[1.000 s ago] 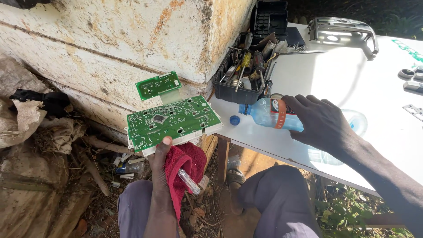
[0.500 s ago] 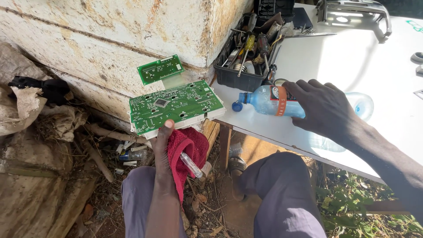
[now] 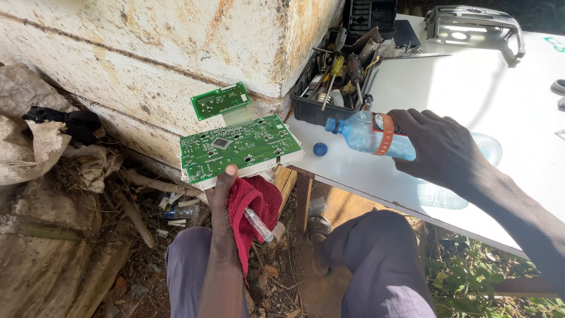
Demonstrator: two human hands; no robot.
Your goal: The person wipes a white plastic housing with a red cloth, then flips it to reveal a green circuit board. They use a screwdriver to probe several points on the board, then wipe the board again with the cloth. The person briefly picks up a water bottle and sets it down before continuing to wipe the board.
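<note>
While the left hand (image 3: 222,197) at lower centre pinches a green circuit board (image 3: 240,147) with a red cloth (image 3: 252,212) and a clear pen (image 3: 258,225), the right hand (image 3: 438,147) at centre right wraps its fingers around a tilted plastic bottle (image 3: 368,132) over the white table (image 3: 471,88), its blue cap (image 3: 319,149) lying just below the neck.

Harsh sunlight blows out the white tabletop (image 3: 471,100) at upper right. Lower frame lies in shade; focus stays sharp.

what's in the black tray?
The black tray holds screwdrivers and other jumbled hand tools, handles sticking out above the rim. Whatever lies beneath them at the bottom is covered.
</note>
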